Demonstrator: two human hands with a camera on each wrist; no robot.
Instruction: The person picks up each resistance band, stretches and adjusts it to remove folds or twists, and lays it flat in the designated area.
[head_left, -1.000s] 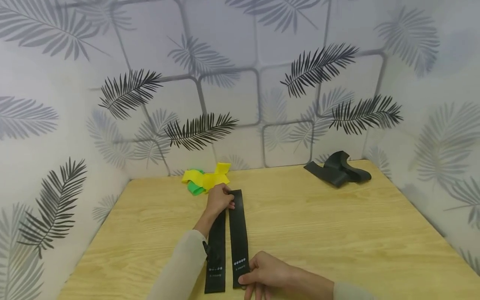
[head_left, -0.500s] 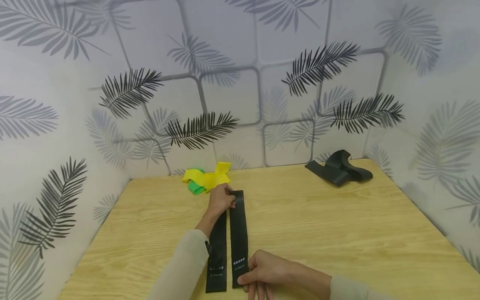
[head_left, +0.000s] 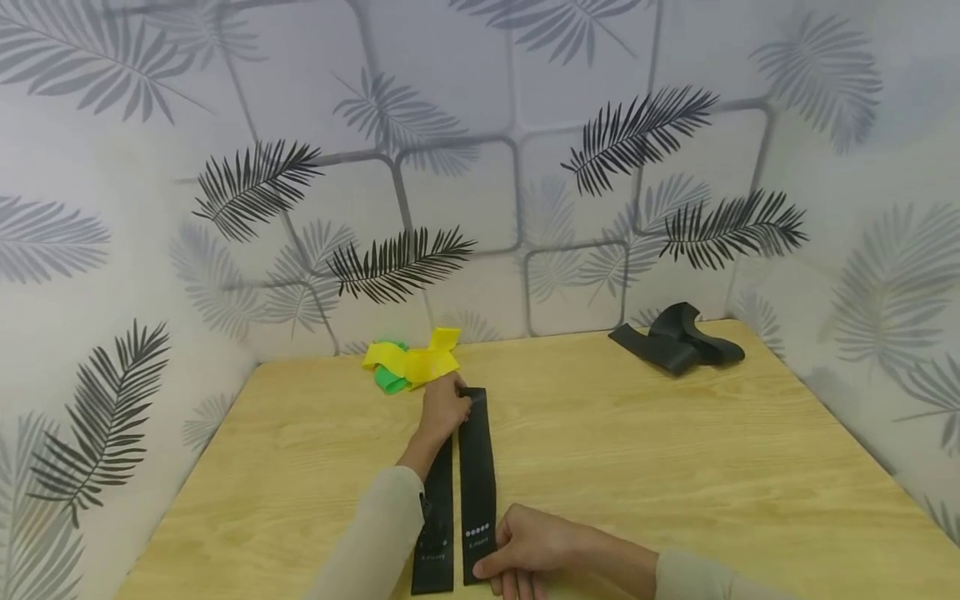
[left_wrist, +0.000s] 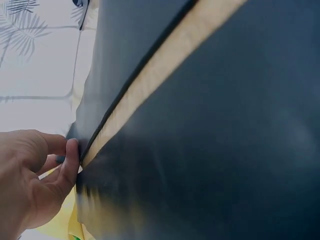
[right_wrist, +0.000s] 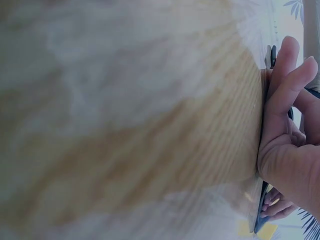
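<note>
A person holds a dotted black resistance band [head_left: 477, 475] by both ends, lengthwise on the wooden table [head_left: 637, 467].
The right hand [head_left: 528, 542] pinches the near end at 6 o'clock; a second black band [head_left: 437, 508] lies just beside at 9; the left hand [head_left: 444, 408] pinches the far left corner near 12. An even, light pull should keep the band straight without stretching, and low fingers should leave its neighbour undisturbed. Farther off, a yellow band [head_left: 423, 365] overlaps a green band [head_left: 390, 379] at 11, and a crumpled black band [head_left: 678, 340] sits at 2.
</note>
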